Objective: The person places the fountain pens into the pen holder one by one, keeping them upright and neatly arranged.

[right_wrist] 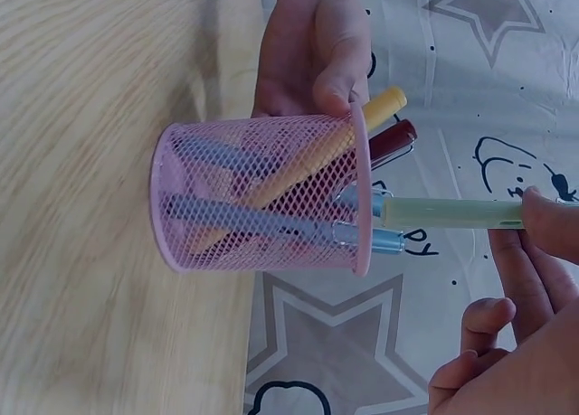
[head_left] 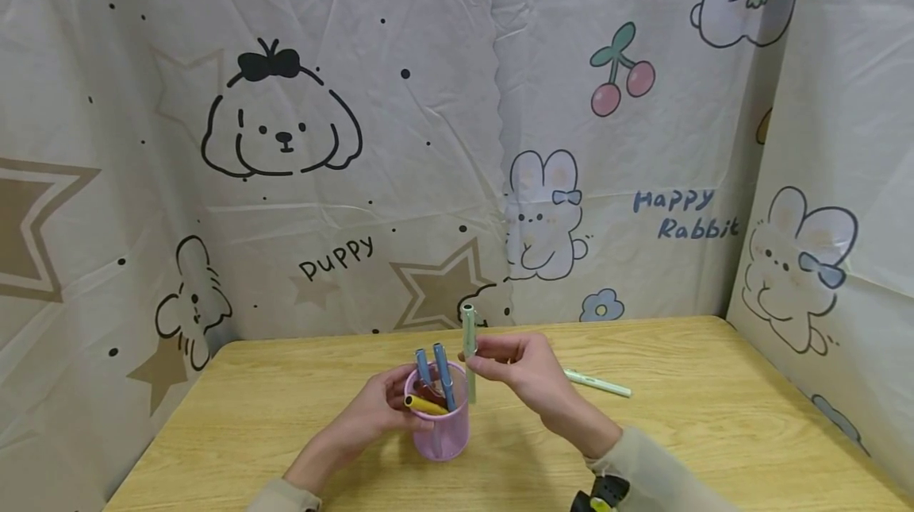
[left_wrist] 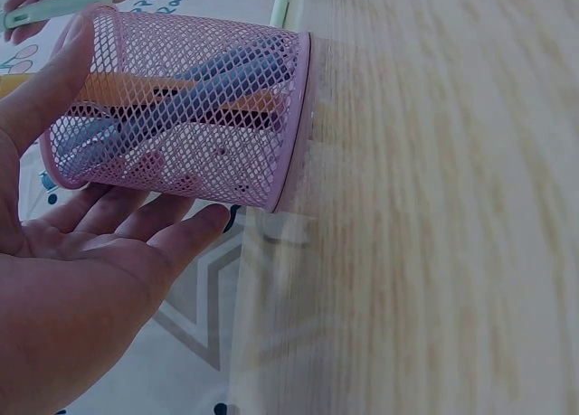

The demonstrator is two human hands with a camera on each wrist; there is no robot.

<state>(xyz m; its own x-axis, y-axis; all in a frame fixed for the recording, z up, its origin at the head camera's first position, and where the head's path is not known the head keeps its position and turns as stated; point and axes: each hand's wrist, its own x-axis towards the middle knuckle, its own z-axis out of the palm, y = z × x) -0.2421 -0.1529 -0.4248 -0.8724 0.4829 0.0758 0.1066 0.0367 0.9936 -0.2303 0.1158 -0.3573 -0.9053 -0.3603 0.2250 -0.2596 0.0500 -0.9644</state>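
A pink mesh pen holder (head_left: pixel 441 436) stands upright on the table, and my left hand (head_left: pixel 380 409) holds it round its left side, thumb in front and fingers behind. Inside it lean two blue pens (head_left: pixel 444 377), a yellow pen (head_left: pixel 426 406) and a dark red pen (right_wrist: pixel 393 140). Between thumb and fingers my right hand (head_left: pixel 531 377) pinches a light green pen (head_left: pixel 468 329), held upright at the holder's right rim. In the right wrist view the lower end of this green pen (right_wrist: pixel 452 212) overlaps the rim's opening.
Another light green pen (head_left: pixel 598 383) lies on the wooden table (head_left: pixel 685 433), right of the holder and behind my right wrist. A patterned cloth (head_left: pixel 428 139) hangs along the table's back and sides. A black band (head_left: pixel 602 492) sits at my right sleeve.
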